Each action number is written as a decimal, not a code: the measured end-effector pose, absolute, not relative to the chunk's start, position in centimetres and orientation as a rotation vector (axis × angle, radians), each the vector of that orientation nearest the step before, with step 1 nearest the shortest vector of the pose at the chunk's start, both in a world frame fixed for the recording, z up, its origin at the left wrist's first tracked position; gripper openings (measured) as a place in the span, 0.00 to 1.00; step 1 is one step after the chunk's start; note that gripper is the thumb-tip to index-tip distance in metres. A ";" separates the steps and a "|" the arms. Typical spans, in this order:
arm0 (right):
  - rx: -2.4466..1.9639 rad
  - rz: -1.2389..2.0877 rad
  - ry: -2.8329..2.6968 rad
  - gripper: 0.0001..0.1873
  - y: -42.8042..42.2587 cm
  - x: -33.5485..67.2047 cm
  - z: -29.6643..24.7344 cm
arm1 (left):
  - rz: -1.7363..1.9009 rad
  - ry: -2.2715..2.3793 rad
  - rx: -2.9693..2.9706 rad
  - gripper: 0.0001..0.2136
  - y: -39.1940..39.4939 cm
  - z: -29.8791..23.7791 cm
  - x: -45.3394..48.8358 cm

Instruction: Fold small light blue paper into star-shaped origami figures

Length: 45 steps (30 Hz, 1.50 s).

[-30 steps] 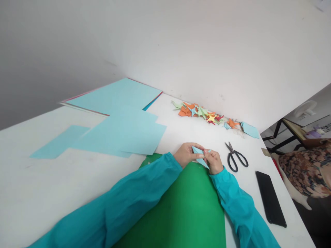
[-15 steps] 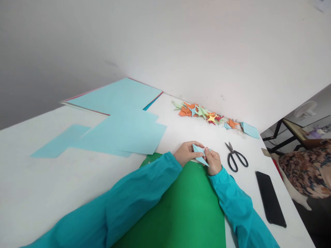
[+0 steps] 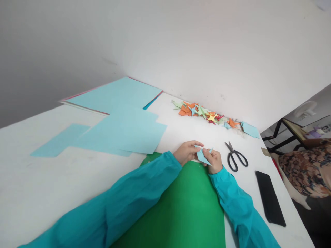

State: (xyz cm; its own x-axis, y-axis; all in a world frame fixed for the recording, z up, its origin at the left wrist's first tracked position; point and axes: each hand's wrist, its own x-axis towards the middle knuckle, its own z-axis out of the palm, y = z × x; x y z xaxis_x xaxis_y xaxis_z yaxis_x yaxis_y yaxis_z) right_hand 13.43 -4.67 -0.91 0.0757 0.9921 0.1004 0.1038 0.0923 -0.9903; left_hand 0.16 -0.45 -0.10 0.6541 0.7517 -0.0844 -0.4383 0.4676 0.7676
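Observation:
A small piece of folded light-blue paper point(image 3: 202, 157) is held between my two hands above the table's near edge. My left hand point(image 3: 186, 152) pinches its left side with thumb and fingers. From the right, my right hand point(image 3: 214, 161) grips it, and a thin pointed tip of the paper sticks up past those fingers. My fingers cover part of the folds. To the right of my right hand lie black-handled scissors point(image 3: 234, 156), their blades a little apart.
Light-blue sheets point(image 3: 124, 132) overlap on the left, before a larger paper stack point(image 3: 116, 94). Folded paper figures point(image 3: 199, 110) in several colours line the wall, beside small blue papers point(image 3: 249, 130). A black phone-like slab point(image 3: 270, 198) lies right. Another person's patterned clothing point(image 3: 307, 168) shows beyond the table.
The folded paper has turned in my hands and shows less of its long pointed shape. My left fingers have shifted their hold on it. Everything on the table stays put.

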 end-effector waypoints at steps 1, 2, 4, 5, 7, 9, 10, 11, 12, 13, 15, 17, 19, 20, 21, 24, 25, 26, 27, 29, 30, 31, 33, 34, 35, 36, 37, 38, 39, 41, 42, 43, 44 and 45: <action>-1.239 1.030 -1.241 0.24 -4.6 13.5 -1.0 | 0.751 0.444 0.798 0.18 -0.5 0.0 0.2; -1.230 1.035 -1.227 0.24 -4.6 13.5 -1.2 | 0.746 0.443 0.814 0.20 -0.6 0.0 0.2; -1.219 1.040 -1.236 0.23 -4.5 13.5 -1.4 | 0.752 0.447 0.850 0.23 -0.7 0.0 0.3; -1.217 1.042 -1.245 0.23 -4.5 13.5 -1.5 | 0.763 0.451 0.867 0.25 -0.7 -0.1 0.3; -1.224 1.051 -1.226 0.24 -4.5 13.4 -1.7 | 0.798 0.463 0.906 0.26 -0.6 -0.4 0.3; -1.258 1.058 -1.155 0.26 -4.5 13.3 -1.9 | 0.830 0.479 0.959 0.27 -0.5 -0.6 0.3; -1.280 1.063 -1.118 0.26 -4.5 13.2 -2.0 | 0.841 0.483 0.986 0.27 -0.4 -0.7 0.3; -1.301 1.064 -1.086 0.27 -4.5 13.2 -2.1 | 0.847 0.483 1.011 0.27 -0.4 -0.7 0.2; -1.316 1.065 -1.064 0.27 -4.5 13.2 -2.1 | 0.851 0.482 1.030 0.27 -0.3 -0.7 0.2; -1.325 1.066 -1.053 0.27 -4.5 13.2 -2.1 | 0.853 0.480 1.043 0.27 -0.3 -0.7 0.1; -1.328 1.064 -1.057 0.28 -4.5 13.2 -2.1 | 0.857 0.476 1.055 0.27 -0.3 -0.6 0.1; -1.322 1.056 -1.086 0.28 -4.5 13.3 -1.9 | 0.858 0.467 1.045 0.26 -0.4 -0.6 0.1; -1.318 1.046 -1.122 0.28 -4.6 13.4 -1.8 | 0.858 0.450 1.031 0.25 -0.4 -0.7 0.1; -1.318 1.044 -1.136 0.28 -4.6 13.4 -1.7 | 0.856 0.436 1.026 0.25 -0.4 -0.8 0.2; -1.322 1.042 -1.146 0.29 -4.6 13.4 -1.6 | 0.853 0.423 1.021 0.25 -0.4 -0.9 0.2; -1.333 1.048 -1.168 0.30 -4.7 13.3 -1.5 | 0.845 0.399 0.990 0.24 -0.3 -1.0 0.2; -1.330 1.049 -1.174 0.30 -4.7 13.3 -1.5 | 0.844 0.401 0.974 0.23 -0.3 -1.0 0.2; -1.325 1.046 -1.176 0.30 -4.7 13.3 -1.4 | 0.844 0.410 0.958 0.24 -0.3 -0.9 0.2; -1.317 1.041 -1.177 0.30 -4.7 13.3 -1.4 | 0.845 0.421 0.944 0.24 -0.3 -0.8 0.2; -1.292 1.038 -1.169 0.29 -4.7 13.3 -1.4 | 0.848 0.454 0.917 0.25 -0.4 -0.5 0.1; -1.277 1.049 -1.165 0.27 -4.7 13.2 -1.3 | 0.856 0.477 0.903 0.26 -0.4 -0.3 0.1; -1.260 1.069 -1.168 0.26 -4.7 13.2 -1.2 | 0.871 0.504 0.894 0.25 -0.4 -0.2 0.1; -1.233 1.114 -1.207 0.22 -4.8 13.2 -1.0 | 0.922 0.561 0.906 0.24 -0.3 0.0 0.1; -1.232 1.125 -1.242 0.21 -4.9 13.2 -0.8 | 0.948 0.588 0.926 0.23 -0.3 0.0 0.2; -1.237 1.124 -1.284 0.21 -5.0 13.2 -0.7 | 0.970 0.614 0.951 0.23 -0.2 0.0 0.2; -1.244 1.115 -1.327 0.21 -5.1 13.1 -0.6 | 0.985 0.636 0.973 0.22 -0.1 -0.1 0.2; -1.251 1.104 -1.362 0.21 -5.2 13.1 -0.5 | 0.997 0.653 0.983 0.21 -0.1 -0.2 0.1; -1.256 1.091 -1.382 0.21 -5.2 13.0 -0.4 | 1.007 0.665 0.982 0.19 -0.1 -0.3 0.1; -1.257 1.082 -1.389 0.21 -5.2 13.0 -0.3 | 1.013 0.670 0.980 0.18 -0.1 -0.4 0.1; -1.258 1.084 -1.370 0.22 -5.2 12.9 -0.3 | 1.014 0.658 0.980 0.15 0.0 -0.5 0.2; -1.257 1.095 -1.344 0.22 -5.2 12.9 -0.4 | 1.012 0.652 0.980 0.15 0.0 -0.5 0.2; -1.254 1.113 -1.314 0.22 -5.1 12.9 -0.4 | 1.012 0.651 0.975 0.15 0.0 -0.6 0.3; -1.248 1.132 -1.281 0.22 -5.1 12.9 -0.5 | 1.015 0.653 0.959 0.14 0.0 -0.6 0.3; -1.241 1.147 -1.251 0.22 -5.0 12.9 -0.6 | 1.026 0.655 0.930 0.14 0.0 -0.6 0.4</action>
State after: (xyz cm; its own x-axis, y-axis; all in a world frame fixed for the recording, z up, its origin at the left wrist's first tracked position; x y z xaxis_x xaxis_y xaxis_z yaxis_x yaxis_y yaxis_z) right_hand 12.88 -5.01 -0.56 0.0178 0.9995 0.0273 0.0588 0.0262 -0.9979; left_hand 0.41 -0.03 -0.65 0.3933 0.9187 -0.0365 -0.4196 0.2146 0.8820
